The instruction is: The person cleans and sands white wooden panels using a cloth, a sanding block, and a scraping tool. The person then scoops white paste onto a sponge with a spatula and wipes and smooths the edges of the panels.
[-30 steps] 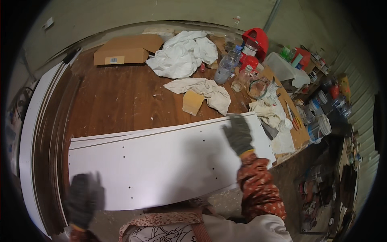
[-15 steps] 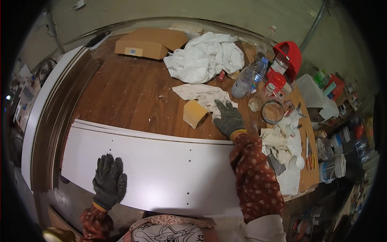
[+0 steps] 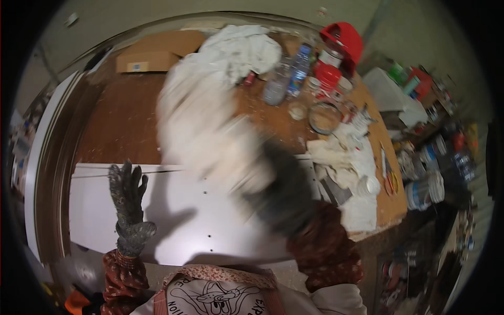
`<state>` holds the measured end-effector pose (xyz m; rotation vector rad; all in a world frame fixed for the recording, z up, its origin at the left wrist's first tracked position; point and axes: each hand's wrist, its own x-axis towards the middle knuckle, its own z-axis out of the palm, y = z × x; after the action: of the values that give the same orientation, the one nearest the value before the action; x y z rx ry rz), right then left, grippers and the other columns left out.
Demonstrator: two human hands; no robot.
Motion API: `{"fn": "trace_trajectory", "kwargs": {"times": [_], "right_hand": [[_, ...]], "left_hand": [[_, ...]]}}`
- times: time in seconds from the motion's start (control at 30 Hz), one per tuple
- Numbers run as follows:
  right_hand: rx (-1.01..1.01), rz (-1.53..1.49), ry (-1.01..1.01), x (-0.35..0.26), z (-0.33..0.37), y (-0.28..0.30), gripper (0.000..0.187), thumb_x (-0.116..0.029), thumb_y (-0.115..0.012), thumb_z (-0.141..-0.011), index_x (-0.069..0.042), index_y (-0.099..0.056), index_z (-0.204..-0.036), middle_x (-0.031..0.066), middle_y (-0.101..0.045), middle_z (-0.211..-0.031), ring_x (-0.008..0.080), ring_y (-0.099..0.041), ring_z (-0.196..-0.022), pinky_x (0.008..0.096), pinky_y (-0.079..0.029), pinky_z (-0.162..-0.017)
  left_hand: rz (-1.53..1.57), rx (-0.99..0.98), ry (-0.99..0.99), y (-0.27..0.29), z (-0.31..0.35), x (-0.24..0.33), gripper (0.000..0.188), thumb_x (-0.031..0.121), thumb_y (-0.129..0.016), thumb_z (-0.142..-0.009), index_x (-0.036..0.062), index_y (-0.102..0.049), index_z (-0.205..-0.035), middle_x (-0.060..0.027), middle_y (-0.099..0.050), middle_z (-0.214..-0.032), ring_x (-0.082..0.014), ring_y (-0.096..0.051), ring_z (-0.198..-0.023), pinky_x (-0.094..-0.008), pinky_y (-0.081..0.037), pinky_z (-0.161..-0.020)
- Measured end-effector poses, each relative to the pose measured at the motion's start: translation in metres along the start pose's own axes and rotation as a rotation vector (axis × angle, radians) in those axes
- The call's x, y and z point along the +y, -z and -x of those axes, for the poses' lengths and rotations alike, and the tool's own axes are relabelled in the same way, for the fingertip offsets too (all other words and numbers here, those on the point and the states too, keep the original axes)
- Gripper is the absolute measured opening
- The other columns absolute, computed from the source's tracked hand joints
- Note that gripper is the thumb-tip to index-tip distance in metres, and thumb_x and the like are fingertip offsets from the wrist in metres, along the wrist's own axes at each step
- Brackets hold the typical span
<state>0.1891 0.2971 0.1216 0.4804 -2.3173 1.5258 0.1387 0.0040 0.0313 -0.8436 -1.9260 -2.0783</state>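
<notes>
A long white panel [image 3: 210, 226] with small drilled holes lies across the near side of a brown wooden table [image 3: 126, 121]. My left hand [image 3: 128, 205], in a dark grey work glove, rests flat on the panel's left part with its fingers spread. My right hand [image 3: 283, 194], also gloved and heavily blurred, is raised above the panel and grips a white cloth [image 3: 205, 126]. The cloth is smeared by motion and hides the middle of the table behind it.
At the back of the table are a flat cardboard box [image 3: 152, 52] and a heap of white cloths [image 3: 241, 50]. Plastic bottles [image 3: 299, 68], a red cap-like thing [image 3: 344, 39], a round tin [image 3: 324, 116] and rags [image 3: 352, 157] crowd the right end. Cans fill shelves at far right.
My right hand has left the table by the yellow block and come up toward me with the white cloth in it. My left hand stays on the panel.
</notes>
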Motion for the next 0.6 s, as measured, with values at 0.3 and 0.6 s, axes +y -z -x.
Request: {"fn": "trace_trajectory", "kwargs": {"times": [0.3,0.6], "right_hand": [[0.020,1.080,-0.607,0.068,0.136,0.077,0.048,-0.042,-0.063,-0.085,-0.007,-0.059,-0.116,0.0160,-0.061,-0.114,0.0283,-0.061,-0.098,0.0379,-0.048,-0.083],[0.077,1.107,-0.934,0.113,0.158,0.139,0.096,-0.046,-0.075,-0.065,-0.007,-0.035,-0.143,0.0249,-0.060,-0.113,0.0423,-0.062,-0.090,0.0474,-0.049,-0.079]], "left_hand": [[-0.936,-0.741,-0.276,-0.105,0.025,0.015,0.074,0.062,-0.064,-0.072,0.0106,-0.060,-0.125,-0.0220,-0.043,-0.140,-0.0372,-0.042,-0.130,-0.0528,-0.028,-0.109],[-1.087,-0.389,-0.076,0.034,0.004,-0.030,0.061,0.035,-0.060,-0.085,0.0021,-0.043,-0.134,-0.0250,-0.052,-0.120,-0.0329,-0.058,-0.104,-0.0455,-0.048,-0.091]]}}
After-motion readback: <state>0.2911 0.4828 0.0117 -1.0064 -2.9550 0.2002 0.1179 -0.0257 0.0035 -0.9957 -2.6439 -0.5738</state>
